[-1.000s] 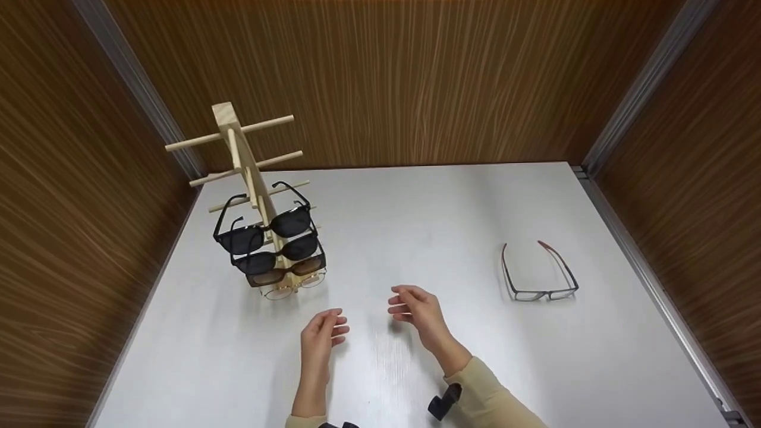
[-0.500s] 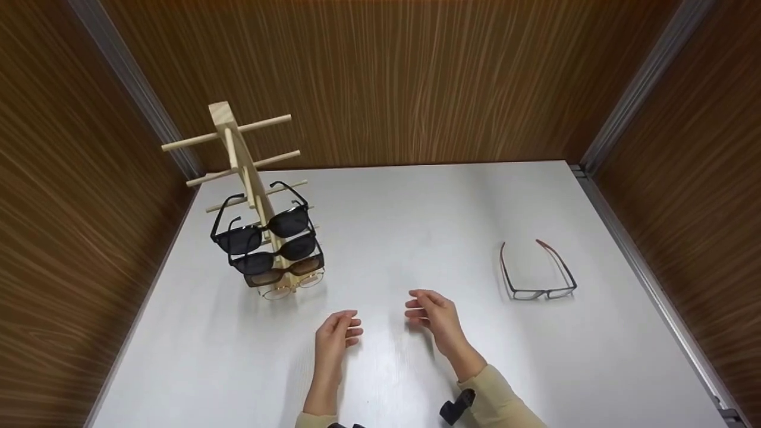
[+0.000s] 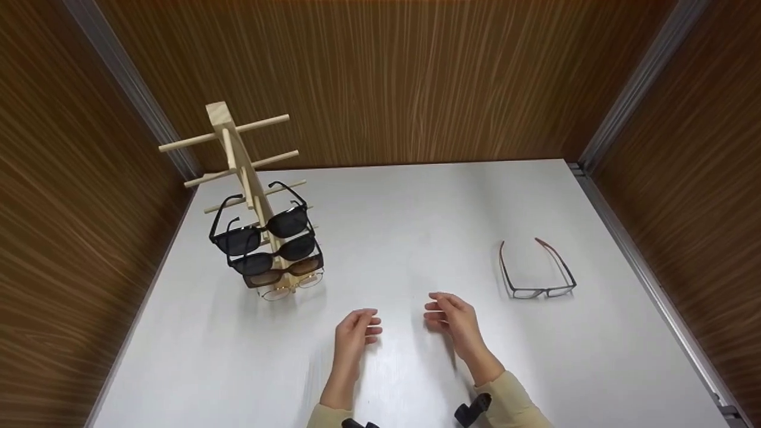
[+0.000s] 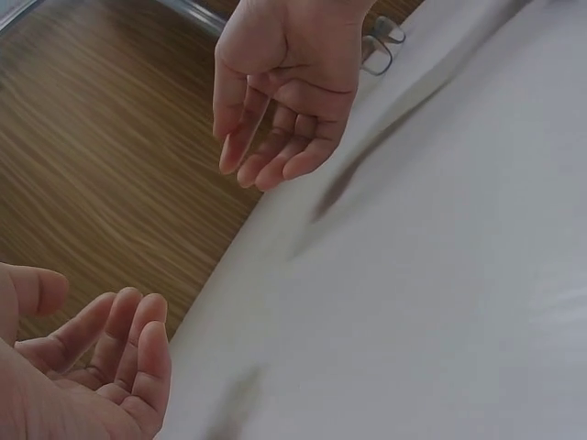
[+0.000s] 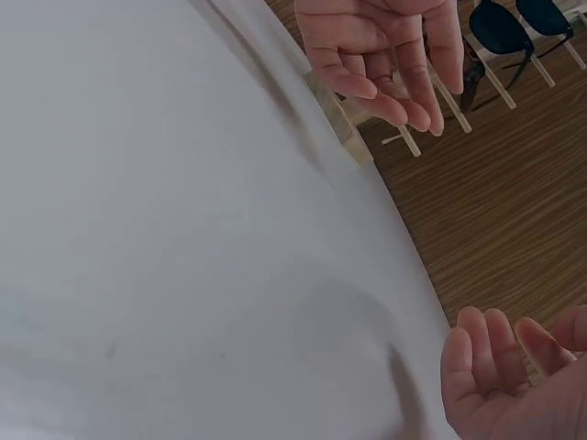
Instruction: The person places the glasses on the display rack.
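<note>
Both hands hover over the white table (image 3: 404, 238), palms facing each other with a gap between them. The left hand (image 3: 355, 333) has loosely bent fingers and holds nothing. Its mate, the right hand (image 3: 456, 321), is likewise relaxed and without any object. To the right of the right hand, eyeglasses (image 3: 538, 292) with dark frames and reddish temples lie on the table, temples spread toward the back. Left of the left hand stands a wooden eyewear rack (image 3: 245, 157). On it hang black sunglasses (image 3: 288, 222), a second black pair (image 3: 297, 247), brown-tinted sunglasses (image 3: 267, 277) and thin gold-rimmed glasses (image 3: 277, 293).
The rack's upper pegs (image 3: 261, 123) stick out to both sides with no eyewear on them. Wood-grain panels (image 3: 380, 83) wall the table at the back and both sides. A black wrist device (image 3: 473, 409) sits at the right sleeve.
Both hands have drifted to the right across the table, keeping their relaxed shape. The head view has shifted slightly. The rack and the eyeglasses stay where they were.
</note>
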A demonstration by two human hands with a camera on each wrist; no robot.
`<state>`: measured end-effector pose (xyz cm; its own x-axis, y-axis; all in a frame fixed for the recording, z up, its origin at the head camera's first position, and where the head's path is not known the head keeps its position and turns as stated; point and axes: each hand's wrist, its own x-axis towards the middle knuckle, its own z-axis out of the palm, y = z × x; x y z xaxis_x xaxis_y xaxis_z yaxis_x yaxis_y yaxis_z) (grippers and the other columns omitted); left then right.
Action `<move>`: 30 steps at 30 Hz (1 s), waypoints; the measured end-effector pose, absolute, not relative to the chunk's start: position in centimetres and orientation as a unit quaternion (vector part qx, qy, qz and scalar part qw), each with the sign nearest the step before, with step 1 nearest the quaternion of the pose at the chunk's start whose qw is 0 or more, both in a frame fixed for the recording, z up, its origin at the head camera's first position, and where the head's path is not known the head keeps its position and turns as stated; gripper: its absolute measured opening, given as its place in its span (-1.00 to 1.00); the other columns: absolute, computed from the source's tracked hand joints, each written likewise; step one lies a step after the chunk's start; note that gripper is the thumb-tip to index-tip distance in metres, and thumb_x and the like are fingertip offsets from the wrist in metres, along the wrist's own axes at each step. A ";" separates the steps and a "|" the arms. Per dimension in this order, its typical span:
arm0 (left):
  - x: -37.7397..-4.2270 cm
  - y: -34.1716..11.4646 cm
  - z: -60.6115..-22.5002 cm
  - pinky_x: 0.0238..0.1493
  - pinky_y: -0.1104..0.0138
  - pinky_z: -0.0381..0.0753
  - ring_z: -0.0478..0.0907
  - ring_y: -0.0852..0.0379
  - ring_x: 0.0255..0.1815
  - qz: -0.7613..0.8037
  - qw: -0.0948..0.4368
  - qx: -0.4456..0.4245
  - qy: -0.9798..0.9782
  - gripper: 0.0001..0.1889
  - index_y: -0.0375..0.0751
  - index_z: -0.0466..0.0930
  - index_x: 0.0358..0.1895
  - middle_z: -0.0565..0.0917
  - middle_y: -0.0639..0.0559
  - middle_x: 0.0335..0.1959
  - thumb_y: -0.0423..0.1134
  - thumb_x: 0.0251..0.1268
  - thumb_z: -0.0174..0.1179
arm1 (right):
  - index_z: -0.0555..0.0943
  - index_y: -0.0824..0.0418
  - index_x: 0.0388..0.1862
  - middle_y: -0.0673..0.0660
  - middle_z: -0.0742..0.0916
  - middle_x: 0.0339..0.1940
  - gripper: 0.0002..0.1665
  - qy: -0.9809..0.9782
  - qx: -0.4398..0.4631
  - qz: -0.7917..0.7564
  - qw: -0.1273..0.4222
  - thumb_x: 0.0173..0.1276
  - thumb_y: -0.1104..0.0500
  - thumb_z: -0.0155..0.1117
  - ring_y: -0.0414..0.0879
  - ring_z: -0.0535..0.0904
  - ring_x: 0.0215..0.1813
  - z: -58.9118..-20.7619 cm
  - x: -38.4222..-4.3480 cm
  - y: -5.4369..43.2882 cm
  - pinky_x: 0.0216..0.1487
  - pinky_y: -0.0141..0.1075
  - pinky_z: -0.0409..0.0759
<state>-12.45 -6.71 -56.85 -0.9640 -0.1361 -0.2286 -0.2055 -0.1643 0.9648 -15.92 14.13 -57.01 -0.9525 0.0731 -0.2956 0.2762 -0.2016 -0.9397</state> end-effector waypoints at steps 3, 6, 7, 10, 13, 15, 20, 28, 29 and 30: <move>-12.5 -5.9 -56.8 -0.25 0.14 0.61 0.62 -0.04 -0.31 0.753 0.031 -0.121 0.646 -0.73 -0.40 0.55 -0.10 0.63 -0.13 -0.33 -0.23 0.36 0.06 | 0.51 0.43 0.04 0.29 0.67 -0.25 -0.64 0.627 0.144 -0.764 0.057 0.44 0.18 0.05 0.04 0.65 -0.30 -57.1 -15.7 14.9 -0.25 -0.20 0.63; -12.6 -5.3 -56.6 -0.22 0.13 0.61 0.62 -0.08 -0.28 0.757 0.046 -0.115 0.641 -0.71 -0.40 0.54 -0.07 0.63 -0.15 -0.31 -0.20 0.36 0.07 | 0.52 0.41 0.03 0.29 0.67 -0.25 -0.66 0.622 0.152 -0.767 0.049 0.44 0.18 0.04 0.04 0.65 -0.30 -57.2 -15.6 15.7 -0.26 -0.19 0.63; -12.6 -5.2 -56.4 -0.21 0.12 0.61 0.62 -0.10 -0.27 0.758 0.052 -0.112 0.640 -0.70 -0.41 0.54 -0.06 0.63 -0.16 -0.30 -0.19 0.36 0.07 | 0.52 0.41 0.03 0.28 0.67 -0.25 -0.66 0.619 0.158 -0.768 0.047 0.44 0.19 0.04 0.04 0.65 -0.31 -57.3 -15.5 16.0 -0.26 -0.18 0.64; -12.6 -4.8 -55.8 -0.19 0.08 0.60 0.61 -0.16 -0.24 0.759 0.066 -0.106 0.639 -0.69 -0.44 0.52 -0.05 0.63 -0.20 -0.28 -0.21 0.37 0.07 | 0.53 0.40 0.02 0.28 0.68 -0.26 -0.68 0.614 0.168 -0.770 0.042 0.44 0.20 0.03 0.04 0.65 -0.32 -57.4 -15.4 16.7 -0.26 -0.17 0.64; -12.5 -4.6 -55.0 -0.16 0.03 0.58 0.59 -0.21 -0.22 0.753 0.070 -0.104 0.646 -0.70 -0.46 0.51 -0.06 0.62 -0.24 -0.28 -0.24 0.37 0.06 | 0.51 0.41 0.04 0.27 0.68 -0.26 -0.67 0.609 0.174 -0.772 0.042 0.44 0.19 0.03 0.04 0.65 -0.31 -57.5 -15.2 17.5 -0.25 -0.17 0.63; -12.4 -4.4 -54.9 -0.15 0.00 0.56 0.58 -0.23 -0.22 0.751 0.071 -0.098 0.650 -0.71 -0.47 0.50 -0.05 0.62 -0.26 -0.27 -0.25 0.37 0.05 | 0.50 0.40 0.05 0.26 0.67 -0.26 -0.66 0.606 0.178 -0.774 0.041 0.44 0.18 0.03 0.04 0.64 -0.31 -57.5 -15.0 18.0 -0.25 -0.18 0.63; -12.7 -3.8 -56.1 -0.20 0.13 0.59 0.61 -0.09 -0.27 0.751 0.075 -0.081 0.651 -0.66 -0.42 0.50 -0.04 0.62 -0.18 -0.27 -0.16 0.35 0.09 | 0.47 0.42 0.08 0.25 0.67 -0.26 -0.63 0.610 0.187 -0.769 0.032 0.45 0.17 0.02 0.03 0.64 -0.30 -57.6 -14.7 19.2 -0.25 -0.21 0.63; -13.0 -2.5 -57.1 -0.31 0.25 0.60 0.60 0.03 -0.35 0.734 0.074 -0.082 0.670 -0.67 -0.35 0.54 -0.09 0.62 -0.06 -0.34 -0.10 0.31 0.13 | 0.43 0.42 0.12 0.24 0.67 -0.24 -0.60 0.607 0.208 -0.766 0.026 0.46 0.16 0.00 0.02 0.65 -0.25 -58.1 -14.0 21.1 -0.21 -0.19 0.63; -13.1 -2.3 -57.1 -0.31 0.24 0.60 0.60 0.03 -0.36 0.733 0.074 -0.080 0.672 -0.68 -0.35 0.55 -0.10 0.62 -0.05 -0.35 -0.11 0.31 0.13 | 0.42 0.42 0.14 0.23 0.67 -0.23 -0.59 0.606 0.210 -0.767 0.025 0.46 0.15 0.00 0.02 0.65 -0.24 -58.1 -13.9 21.4 -0.20 -0.19 0.63; -13.1 -2.1 -56.9 -0.31 0.23 0.60 0.61 0.02 -0.36 0.733 0.075 -0.077 0.671 -0.68 -0.35 0.55 -0.11 0.62 -0.05 -0.36 -0.11 0.31 0.13 | 0.42 0.41 0.15 0.23 0.67 -0.23 -0.59 0.605 0.211 -0.767 0.024 0.47 0.15 -0.01 0.01 0.65 -0.22 -58.1 -13.7 21.7 -0.18 -0.19 0.63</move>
<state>-13.15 -2.14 -56.94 -0.9770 0.0067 -0.2133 -0.2130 -0.0872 0.9731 -13.75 21.71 -58.14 -0.9095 0.2189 -0.3533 0.2926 -0.2667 -0.9183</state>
